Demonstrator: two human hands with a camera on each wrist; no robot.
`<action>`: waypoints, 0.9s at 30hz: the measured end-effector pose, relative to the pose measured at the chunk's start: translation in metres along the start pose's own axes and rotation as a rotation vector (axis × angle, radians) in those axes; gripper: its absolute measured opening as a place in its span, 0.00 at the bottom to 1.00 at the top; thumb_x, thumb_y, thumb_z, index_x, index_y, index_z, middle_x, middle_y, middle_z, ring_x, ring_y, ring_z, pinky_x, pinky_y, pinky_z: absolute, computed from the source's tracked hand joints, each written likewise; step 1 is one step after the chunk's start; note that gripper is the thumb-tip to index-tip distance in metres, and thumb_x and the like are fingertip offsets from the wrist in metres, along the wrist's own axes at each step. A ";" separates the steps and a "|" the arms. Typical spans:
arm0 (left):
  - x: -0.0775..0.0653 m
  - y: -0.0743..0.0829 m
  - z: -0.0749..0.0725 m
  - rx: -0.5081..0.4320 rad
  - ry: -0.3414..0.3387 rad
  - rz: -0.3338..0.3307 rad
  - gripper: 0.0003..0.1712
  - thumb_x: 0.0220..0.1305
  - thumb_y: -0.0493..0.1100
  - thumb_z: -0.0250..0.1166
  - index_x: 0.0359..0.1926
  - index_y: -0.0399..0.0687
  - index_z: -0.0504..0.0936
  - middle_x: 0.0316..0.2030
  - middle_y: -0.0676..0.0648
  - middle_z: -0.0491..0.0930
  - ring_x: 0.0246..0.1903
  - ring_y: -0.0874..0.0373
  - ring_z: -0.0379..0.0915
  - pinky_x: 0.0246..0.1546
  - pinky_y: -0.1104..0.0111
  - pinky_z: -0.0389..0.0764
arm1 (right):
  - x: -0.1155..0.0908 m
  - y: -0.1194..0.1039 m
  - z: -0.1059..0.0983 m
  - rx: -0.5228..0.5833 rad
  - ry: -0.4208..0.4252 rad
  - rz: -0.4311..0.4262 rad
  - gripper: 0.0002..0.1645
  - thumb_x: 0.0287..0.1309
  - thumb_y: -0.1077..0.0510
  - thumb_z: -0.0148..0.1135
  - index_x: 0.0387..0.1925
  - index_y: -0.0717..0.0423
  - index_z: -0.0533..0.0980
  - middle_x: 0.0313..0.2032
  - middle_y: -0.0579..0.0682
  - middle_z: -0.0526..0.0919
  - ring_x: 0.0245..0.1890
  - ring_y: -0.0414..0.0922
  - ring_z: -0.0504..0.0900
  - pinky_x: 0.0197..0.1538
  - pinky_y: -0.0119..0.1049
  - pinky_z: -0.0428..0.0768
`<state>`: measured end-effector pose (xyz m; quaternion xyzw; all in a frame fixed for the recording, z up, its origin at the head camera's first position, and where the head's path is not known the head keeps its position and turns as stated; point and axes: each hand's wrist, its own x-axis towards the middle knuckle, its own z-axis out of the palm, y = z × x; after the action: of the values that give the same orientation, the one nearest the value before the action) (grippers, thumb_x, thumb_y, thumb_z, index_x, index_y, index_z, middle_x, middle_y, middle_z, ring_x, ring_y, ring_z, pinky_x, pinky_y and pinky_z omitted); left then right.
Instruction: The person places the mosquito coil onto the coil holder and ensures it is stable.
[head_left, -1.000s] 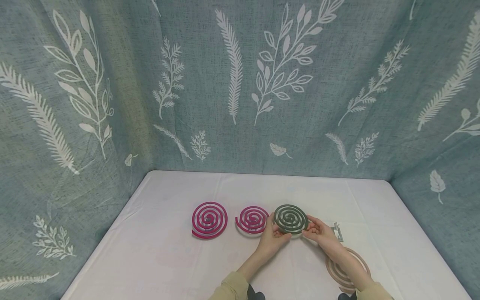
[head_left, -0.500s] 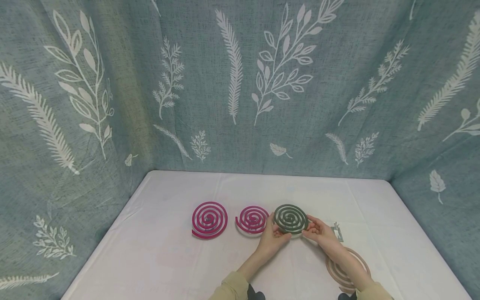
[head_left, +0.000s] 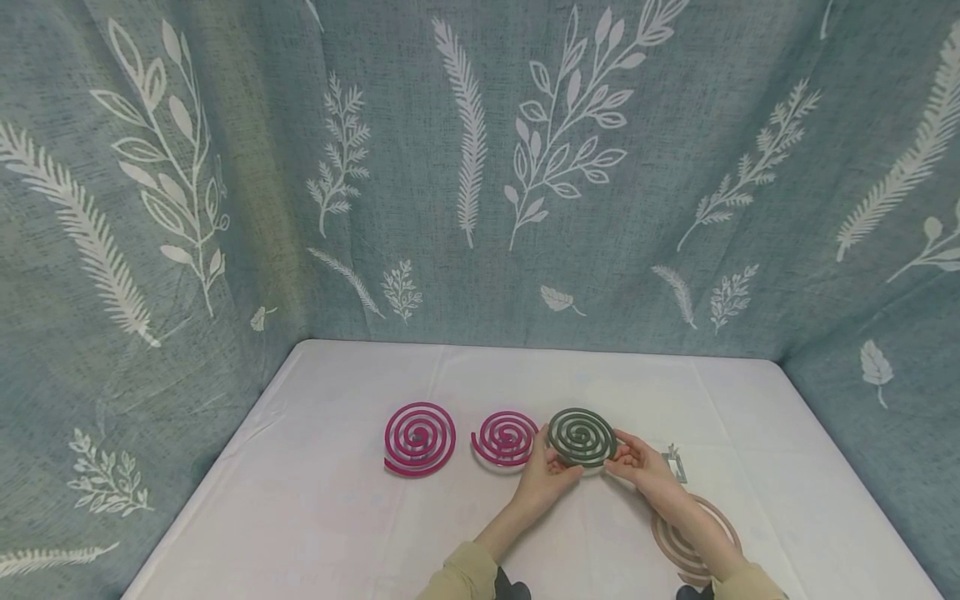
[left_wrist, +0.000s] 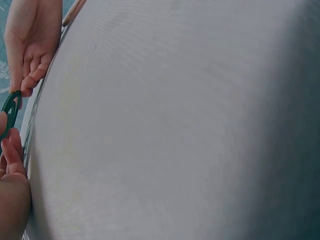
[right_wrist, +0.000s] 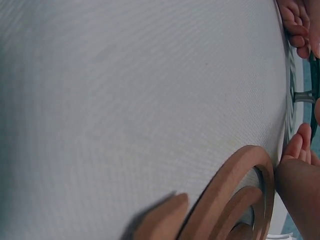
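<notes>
Here, left hand (head_left: 542, 480) and right hand (head_left: 642, 465), pinch grip on green coil (head_left: 580, 434), brown coil (right_wrist: 216, 200) partly behind forearm (head_left: 702, 533).

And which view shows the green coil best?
Head view: the green coil shows nearly its whole spiral from above. The left and right wrist views catch it only edge-on at the frame's border.

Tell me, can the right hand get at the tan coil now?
Probably not yet: the right hand holds the green coil. Once free, it could likely draw back to the tan coil, which lies below its forearm with nothing seen on top.
</notes>
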<state>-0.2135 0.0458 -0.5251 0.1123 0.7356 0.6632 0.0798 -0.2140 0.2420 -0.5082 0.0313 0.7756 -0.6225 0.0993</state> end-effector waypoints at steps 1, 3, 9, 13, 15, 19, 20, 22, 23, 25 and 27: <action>0.000 0.000 0.000 -0.002 0.000 -0.004 0.50 0.57 0.36 0.66 0.71 0.34 0.44 0.49 0.37 0.79 0.31 0.69 0.70 0.33 0.82 0.72 | 0.000 0.000 0.000 0.002 0.003 0.001 0.41 0.56 0.64 0.62 0.68 0.67 0.55 0.38 0.47 0.69 0.32 0.32 0.68 0.35 0.20 0.72; 0.001 -0.001 0.000 -0.004 -0.002 -0.006 0.49 0.58 0.37 0.66 0.71 0.34 0.44 0.50 0.37 0.79 0.31 0.68 0.70 0.34 0.82 0.72 | 0.000 0.000 0.000 0.001 0.006 0.001 0.41 0.56 0.64 0.62 0.68 0.68 0.55 0.37 0.47 0.69 0.31 0.32 0.68 0.35 0.20 0.72; 0.000 0.000 -0.001 -0.007 -0.004 -0.002 0.50 0.58 0.37 0.66 0.71 0.34 0.44 0.50 0.37 0.79 0.31 0.68 0.69 0.33 0.82 0.72 | 0.000 0.000 0.000 -0.002 0.011 0.003 0.41 0.56 0.64 0.62 0.68 0.67 0.55 0.38 0.47 0.69 0.32 0.32 0.69 0.35 0.20 0.72; 0.000 -0.001 -0.001 -0.002 -0.001 0.004 0.50 0.58 0.36 0.66 0.71 0.34 0.43 0.49 0.37 0.80 0.30 0.68 0.69 0.32 0.82 0.71 | 0.000 0.000 0.001 -0.001 0.010 0.003 0.41 0.56 0.64 0.63 0.68 0.67 0.55 0.38 0.48 0.69 0.31 0.32 0.69 0.35 0.21 0.72; 0.001 -0.001 0.000 -0.005 0.001 0.005 0.50 0.57 0.36 0.65 0.71 0.33 0.43 0.49 0.36 0.80 0.29 0.68 0.68 0.31 0.81 0.71 | 0.000 0.000 0.001 -0.003 0.010 0.001 0.42 0.56 0.64 0.63 0.68 0.67 0.55 0.38 0.48 0.69 0.31 0.32 0.69 0.35 0.21 0.72; 0.001 -0.003 0.001 -0.011 0.006 0.000 0.50 0.58 0.35 0.65 0.71 0.33 0.43 0.49 0.34 0.79 0.30 0.67 0.68 0.31 0.82 0.71 | 0.001 0.000 0.001 -0.009 0.011 0.002 0.42 0.55 0.64 0.63 0.68 0.68 0.55 0.38 0.48 0.70 0.31 0.32 0.69 0.35 0.21 0.73; 0.001 -0.003 0.001 -0.011 0.007 -0.002 0.50 0.58 0.35 0.65 0.71 0.33 0.42 0.49 0.34 0.79 0.30 0.67 0.68 0.31 0.82 0.71 | 0.001 0.000 0.001 -0.012 0.012 0.002 0.42 0.55 0.64 0.63 0.68 0.68 0.55 0.38 0.48 0.70 0.31 0.32 0.70 0.35 0.21 0.73; 0.001 -0.003 0.001 -0.008 0.007 -0.005 0.50 0.58 0.35 0.65 0.71 0.33 0.42 0.49 0.34 0.79 0.30 0.67 0.69 0.32 0.82 0.71 | 0.001 0.000 0.001 -0.014 0.016 0.003 0.42 0.55 0.64 0.63 0.67 0.67 0.55 0.37 0.48 0.70 0.31 0.32 0.70 0.35 0.21 0.73; 0.001 -0.003 0.001 -0.009 0.007 -0.005 0.50 0.58 0.35 0.65 0.71 0.33 0.42 0.49 0.35 0.79 0.30 0.67 0.69 0.32 0.82 0.71 | 0.001 0.000 0.001 -0.014 0.017 0.003 0.42 0.55 0.64 0.63 0.67 0.67 0.55 0.37 0.48 0.70 0.31 0.32 0.70 0.35 0.21 0.73; 0.001 -0.002 0.000 -0.005 0.005 -0.002 0.50 0.58 0.35 0.65 0.71 0.33 0.43 0.49 0.35 0.79 0.30 0.67 0.69 0.32 0.82 0.71 | 0.001 0.000 0.001 -0.017 0.018 0.004 0.42 0.55 0.64 0.63 0.67 0.67 0.56 0.37 0.48 0.70 0.31 0.32 0.70 0.35 0.21 0.73; 0.000 -0.001 0.000 -0.007 0.004 -0.001 0.50 0.58 0.36 0.66 0.71 0.34 0.43 0.49 0.36 0.80 0.29 0.68 0.69 0.32 0.82 0.71 | 0.001 0.000 0.001 -0.014 0.020 0.003 0.41 0.55 0.64 0.63 0.67 0.67 0.56 0.37 0.48 0.70 0.31 0.32 0.70 0.35 0.21 0.73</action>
<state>-0.2140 0.0457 -0.5262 0.1103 0.7334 0.6661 0.0792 -0.2146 0.2408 -0.5086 0.0379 0.7809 -0.6165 0.0927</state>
